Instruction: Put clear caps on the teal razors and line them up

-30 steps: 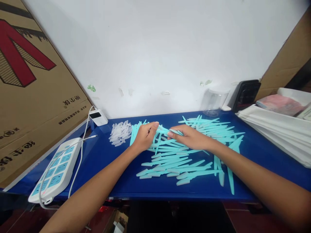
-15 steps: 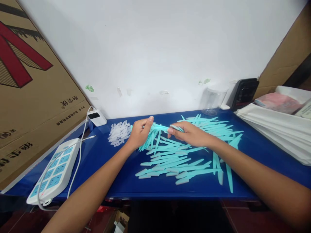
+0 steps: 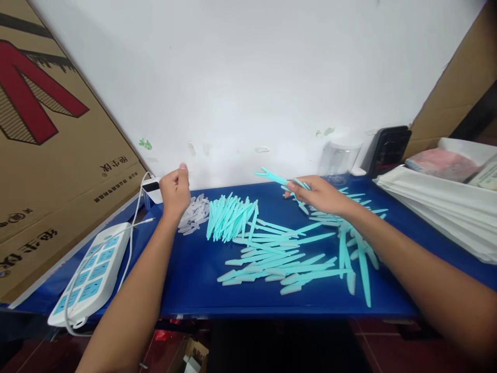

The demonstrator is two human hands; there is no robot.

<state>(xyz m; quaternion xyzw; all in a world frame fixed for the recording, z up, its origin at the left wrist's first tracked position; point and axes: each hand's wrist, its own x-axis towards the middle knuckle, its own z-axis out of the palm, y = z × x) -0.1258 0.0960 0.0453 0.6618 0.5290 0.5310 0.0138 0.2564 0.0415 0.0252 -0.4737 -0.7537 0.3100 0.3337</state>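
Note:
My right hand (image 3: 316,194) is closed around a few turquoise eyebrow razors (image 3: 274,177), their slim ends fanned out to the left above the table. My left hand (image 3: 176,189) is raised above the left side of the table, fingers curled in with the thumb up; whatever lies inside it is hidden. Just to its right sits a heap of small translucent blade caps (image 3: 194,213). Beside that lies a tight pile of turquoise razor pieces (image 3: 231,217). Loose razors with pale capped ends (image 3: 272,267) are spread across the middle, and more lie under my right forearm.
A white power strip (image 3: 91,274) with a cable and a small white device (image 3: 152,190) are on the left. Behind stand a clear jar (image 3: 341,158) and a black object (image 3: 389,150). White sheets or bags (image 3: 435,207) are stacked right. A large carton (image 3: 70,155) leans left.
My hands have come apart. The left moved left and up, away from the razors, uncovering the turquoise pile. My right hand shifted slightly right and up, still holding razors.

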